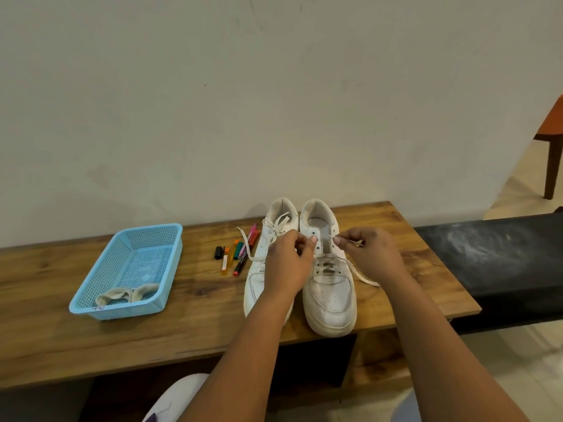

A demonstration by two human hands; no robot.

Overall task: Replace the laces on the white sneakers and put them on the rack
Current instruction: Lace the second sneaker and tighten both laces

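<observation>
Head view: I see a wooden bench (182, 339) running along a pale wall (274, 86), with a black surface (493, 260) butting against its right end and an orange chair (551, 141) at the far right edge.

Blue plastic basket (128, 269) sits on the left part of the bench, with off-white rolled laces (128, 295) in its near end.

Two white sneakers stand side by side mid-bench, toes toward me, touching or nearly so. Left sneaker (259, 269) is laced, and loose lace ends trail over its left side. Right sneaker (330, 300) has a white lace (327, 264) threaded through the lower eyelets only. Upper eyelets are open and the tongue is exposed. One free end of that lace lies on the bench to the sneaker's right.

Left hand (288, 263) is over the gap between the sneakers, fingers curled at the right sneaker's upper left eyelet row. I think it's pinching the lace there, but the grip point is partly hidden. Right hand (370, 254) pinches the other lace end between thumb and fingertips, just above the upper right eyelets.

Cluster of marker pens (239, 254) lies on the bench between the basket and left sneaker, close to the sneaker. Caps are pink, green, orange and black.
</observation>
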